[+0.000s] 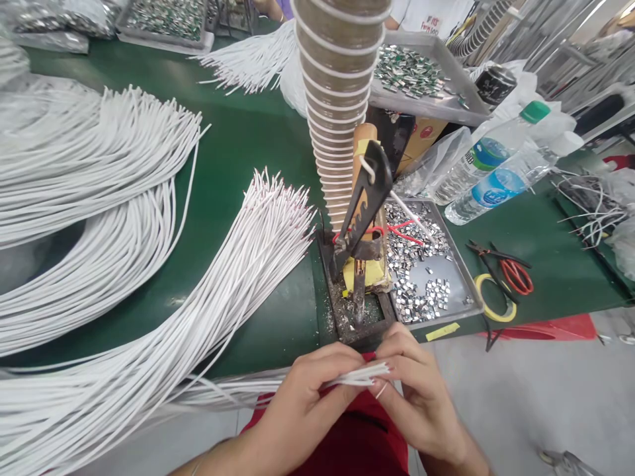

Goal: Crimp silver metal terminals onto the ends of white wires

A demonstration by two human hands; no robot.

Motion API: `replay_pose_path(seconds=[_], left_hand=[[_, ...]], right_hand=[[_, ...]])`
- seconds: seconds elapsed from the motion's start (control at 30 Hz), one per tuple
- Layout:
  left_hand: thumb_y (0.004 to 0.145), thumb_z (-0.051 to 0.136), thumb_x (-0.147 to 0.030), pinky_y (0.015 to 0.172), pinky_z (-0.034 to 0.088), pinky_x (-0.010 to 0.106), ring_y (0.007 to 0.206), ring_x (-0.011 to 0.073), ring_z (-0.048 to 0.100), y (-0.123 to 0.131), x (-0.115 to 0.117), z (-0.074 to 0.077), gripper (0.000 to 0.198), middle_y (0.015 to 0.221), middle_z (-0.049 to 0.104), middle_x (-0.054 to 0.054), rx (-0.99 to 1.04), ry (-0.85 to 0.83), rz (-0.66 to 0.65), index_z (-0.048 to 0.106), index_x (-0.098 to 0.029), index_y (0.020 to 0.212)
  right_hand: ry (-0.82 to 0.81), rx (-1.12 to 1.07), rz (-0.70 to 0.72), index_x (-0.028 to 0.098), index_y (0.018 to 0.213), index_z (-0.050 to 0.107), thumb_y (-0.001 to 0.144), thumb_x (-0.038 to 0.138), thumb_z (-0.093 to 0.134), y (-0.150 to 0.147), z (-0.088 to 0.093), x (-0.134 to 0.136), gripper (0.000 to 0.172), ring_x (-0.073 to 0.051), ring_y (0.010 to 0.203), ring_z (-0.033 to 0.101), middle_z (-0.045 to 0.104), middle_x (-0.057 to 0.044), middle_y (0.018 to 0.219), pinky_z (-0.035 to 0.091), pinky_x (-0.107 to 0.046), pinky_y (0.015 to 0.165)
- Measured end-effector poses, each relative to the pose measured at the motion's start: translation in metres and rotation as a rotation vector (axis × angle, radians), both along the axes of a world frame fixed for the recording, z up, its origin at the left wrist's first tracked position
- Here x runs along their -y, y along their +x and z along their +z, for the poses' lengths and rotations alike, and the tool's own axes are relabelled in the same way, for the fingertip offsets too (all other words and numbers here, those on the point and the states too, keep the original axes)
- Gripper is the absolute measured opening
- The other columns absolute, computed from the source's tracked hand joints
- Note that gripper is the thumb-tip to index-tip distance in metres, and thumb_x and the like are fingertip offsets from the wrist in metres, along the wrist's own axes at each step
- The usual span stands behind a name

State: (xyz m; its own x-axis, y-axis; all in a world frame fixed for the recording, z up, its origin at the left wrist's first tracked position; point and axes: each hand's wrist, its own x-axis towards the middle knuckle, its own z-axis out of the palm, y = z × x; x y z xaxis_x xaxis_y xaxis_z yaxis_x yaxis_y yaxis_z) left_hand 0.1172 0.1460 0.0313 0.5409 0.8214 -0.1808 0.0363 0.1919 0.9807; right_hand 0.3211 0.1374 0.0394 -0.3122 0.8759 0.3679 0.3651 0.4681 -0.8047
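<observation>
Faces a green surface (248, 132) with a long sheaf of white cables (223, 284), a ribbed hose (342, 99) and a metal tray (431, 268); has left hand (317, 383) and right hand (421, 390) close together before the near edge, clamped on a thin bunch of wires (360, 375); shows tiny silvery pieces (421, 301) in the tray.

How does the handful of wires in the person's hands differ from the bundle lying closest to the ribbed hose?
Size: the handful is a thin bunch; the bundle is far thicker.
Pose: the handful's ends point toward the right hand; the bundle's ends fan out away from the person.
Support: the handful is in the left hand; the bundle's fanned end lies on the green table.
Shared: both are white wires.
</observation>
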Motion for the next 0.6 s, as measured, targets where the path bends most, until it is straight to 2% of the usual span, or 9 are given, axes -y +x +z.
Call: replay_pose_path(seconds=[0.1,0.2,0.3,0.43,0.6], left_hand=[[0.106,0.058,-0.018,0.088,0.053,0.027,0.093,0.02,0.068,0.0,0.0,0.002,0.026,0.099,0.071,0.005,0.0,0.032,0.053,0.078,-0.021,0.09],[0.106,0.057,-0.018,0.083,0.053,0.026,0.085,0.0186,0.063,0.001,0.002,0.002,0.026,0.092,0.064,0.003,-0.025,0.057,0.121,0.071,-0.022,0.084],[0.107,0.056,-0.019,0.083,0.051,0.024,0.086,0.0178,0.061,0.001,0.005,0.0,0.02,0.093,0.064,0.002,-0.036,0.046,0.167,0.072,-0.023,0.094],[0.105,0.057,-0.018,0.08,0.05,0.022,0.086,0.0171,0.062,0.0,0.007,-0.003,0.017,0.095,0.065,0.0,-0.049,0.021,0.23,0.073,-0.025,0.103],[0.101,0.06,-0.017,0.083,0.05,0.024,0.084,0.0172,0.062,-0.002,0.003,0.001,0.019,0.09,0.066,-0.001,-0.049,0.0,0.299,0.075,-0.025,0.093]], right_hand=[[0.019,0.053,-0.05,0.025,0.11,0.073,0.103,0.015,0.06,0.005,-0.003,0.0,0.018,-0.017,0.081,0.059,0.061,-0.001,0.089,0.054,-0.031,0.07],[0.053,0.174,-0.254,0.027,0.113,0.074,0.103,0.016,0.06,0.022,-0.005,-0.011,0.02,-0.018,0.085,0.065,0.065,-0.003,0.095,0.057,-0.031,0.072],[0.085,0.326,-0.446,0.026,0.106,0.075,0.103,0.021,0.062,0.043,-0.012,-0.031,0.015,-0.021,0.091,0.069,0.069,-0.005,0.099,0.059,-0.035,0.078],[0.035,0.455,-0.439,0.025,0.104,0.077,0.104,0.031,0.061,0.06,-0.03,-0.053,0.017,-0.025,0.095,0.071,0.072,-0.007,0.1,0.059,-0.04,0.085],[0.01,0.466,-0.416,0.025,0.101,0.077,0.103,0.035,0.062,0.063,-0.037,-0.06,0.018,-0.027,0.096,0.071,0.072,-0.008,0.101,0.058,-0.042,0.085]])
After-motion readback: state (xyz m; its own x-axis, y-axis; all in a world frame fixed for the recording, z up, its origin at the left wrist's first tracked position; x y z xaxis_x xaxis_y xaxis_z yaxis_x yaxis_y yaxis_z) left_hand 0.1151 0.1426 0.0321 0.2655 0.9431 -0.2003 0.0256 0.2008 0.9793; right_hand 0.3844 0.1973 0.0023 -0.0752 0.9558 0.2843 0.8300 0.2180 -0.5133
